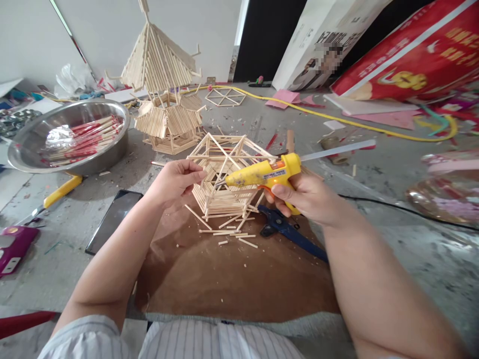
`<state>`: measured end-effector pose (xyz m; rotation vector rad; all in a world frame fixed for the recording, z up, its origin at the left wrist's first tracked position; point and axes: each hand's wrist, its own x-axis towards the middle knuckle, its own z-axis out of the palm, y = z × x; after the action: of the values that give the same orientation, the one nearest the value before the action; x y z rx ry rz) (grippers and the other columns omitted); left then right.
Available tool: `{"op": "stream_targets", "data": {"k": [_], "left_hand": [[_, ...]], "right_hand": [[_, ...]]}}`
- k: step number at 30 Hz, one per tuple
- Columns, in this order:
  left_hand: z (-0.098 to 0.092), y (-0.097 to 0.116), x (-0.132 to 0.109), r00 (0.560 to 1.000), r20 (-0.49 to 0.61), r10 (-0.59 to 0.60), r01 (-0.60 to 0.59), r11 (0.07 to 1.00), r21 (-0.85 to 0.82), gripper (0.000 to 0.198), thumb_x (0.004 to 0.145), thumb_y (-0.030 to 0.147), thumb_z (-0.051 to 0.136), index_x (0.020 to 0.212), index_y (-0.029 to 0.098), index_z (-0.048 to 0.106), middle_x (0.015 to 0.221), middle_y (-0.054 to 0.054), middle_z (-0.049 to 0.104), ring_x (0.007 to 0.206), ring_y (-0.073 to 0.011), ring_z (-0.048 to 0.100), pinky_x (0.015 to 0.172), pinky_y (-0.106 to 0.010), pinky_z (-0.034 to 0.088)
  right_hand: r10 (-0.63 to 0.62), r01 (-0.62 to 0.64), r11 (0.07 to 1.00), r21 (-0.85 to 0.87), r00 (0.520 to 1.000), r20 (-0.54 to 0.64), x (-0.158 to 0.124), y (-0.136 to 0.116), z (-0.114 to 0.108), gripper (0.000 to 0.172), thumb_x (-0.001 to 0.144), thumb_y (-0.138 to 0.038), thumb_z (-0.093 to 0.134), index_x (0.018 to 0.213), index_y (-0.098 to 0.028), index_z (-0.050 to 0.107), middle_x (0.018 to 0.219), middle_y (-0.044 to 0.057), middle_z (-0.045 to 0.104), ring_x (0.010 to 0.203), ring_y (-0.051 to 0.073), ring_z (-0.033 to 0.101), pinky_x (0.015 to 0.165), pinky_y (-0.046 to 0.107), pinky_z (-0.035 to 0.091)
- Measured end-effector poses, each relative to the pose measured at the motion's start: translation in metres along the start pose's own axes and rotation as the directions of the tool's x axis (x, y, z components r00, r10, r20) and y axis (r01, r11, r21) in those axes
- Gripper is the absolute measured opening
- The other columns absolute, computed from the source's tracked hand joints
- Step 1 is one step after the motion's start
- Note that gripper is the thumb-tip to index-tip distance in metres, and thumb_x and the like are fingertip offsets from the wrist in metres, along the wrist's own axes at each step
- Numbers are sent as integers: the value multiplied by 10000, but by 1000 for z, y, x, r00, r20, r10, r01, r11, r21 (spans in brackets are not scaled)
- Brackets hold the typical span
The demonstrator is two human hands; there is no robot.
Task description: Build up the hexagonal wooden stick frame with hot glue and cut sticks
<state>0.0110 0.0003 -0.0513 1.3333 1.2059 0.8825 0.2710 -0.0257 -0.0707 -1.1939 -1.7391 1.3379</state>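
Observation:
A yellow hot glue gun (262,172) is gripped in my right hand (299,192), with a finger at its orange trigger. Its metal nozzle points left, over a hexagonal frame of thin wooden sticks (224,199). My left hand (181,179) is at the frame's left side, thumb and forefinger pinched together close to the nozzle. Whatever lies between those fingertips is too small to make out. Short cut sticks (239,235) are scattered in front of the frame on a brown board (232,279). Blue-handled pliers or cutters (292,234) lie beside it, under my right hand.
Behind stands a roofed stick pavilion (157,65). At left are a metal bowl (108,159) of wrapped sticks, a yellow utility knife (62,192), a phone (114,219) and a purple box (15,249). A yellow cord (318,112) crosses the back; bags stand at right.

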Motion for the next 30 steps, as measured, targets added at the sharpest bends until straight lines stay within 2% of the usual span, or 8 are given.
{"op": "stream_targets", "data": {"k": [30], "left_hand": [[-1, -1, 0, 1000, -9, 4, -4, 1000, 1, 198, 629, 261, 697, 692, 123, 570, 514, 51, 518, 337, 1, 357, 323, -141, 239]], "right_hand": [[-13, 16, 998, 66, 999, -48, 2, 1, 1, 334, 717, -536, 566, 760, -209, 516, 597, -24, 521, 371, 65, 434, 322, 215, 316]]}}
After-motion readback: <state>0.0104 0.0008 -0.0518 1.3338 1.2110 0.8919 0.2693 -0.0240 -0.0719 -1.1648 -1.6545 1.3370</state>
